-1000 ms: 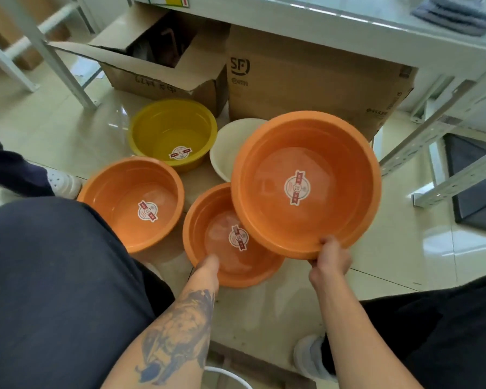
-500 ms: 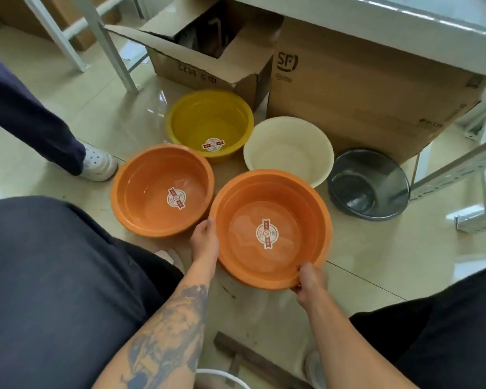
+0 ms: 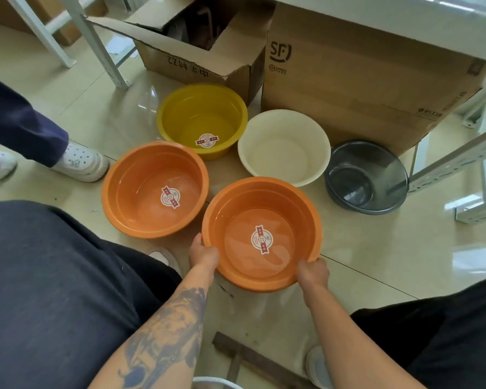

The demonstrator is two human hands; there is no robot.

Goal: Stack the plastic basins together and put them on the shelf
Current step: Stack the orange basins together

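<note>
A glossy tiled floor holds five basin places below cardboard boxes at the far side. The left hand and right hand each grip the near rim of the near orange basin. Left of it sits a second orange basin; farther off stand the yellow basin, cream basin and dark grey basin.

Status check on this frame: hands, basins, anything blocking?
Left hand and right hand grip near orange basin. Second orange basin unstacked alongside. Nothing in the way.
</note>
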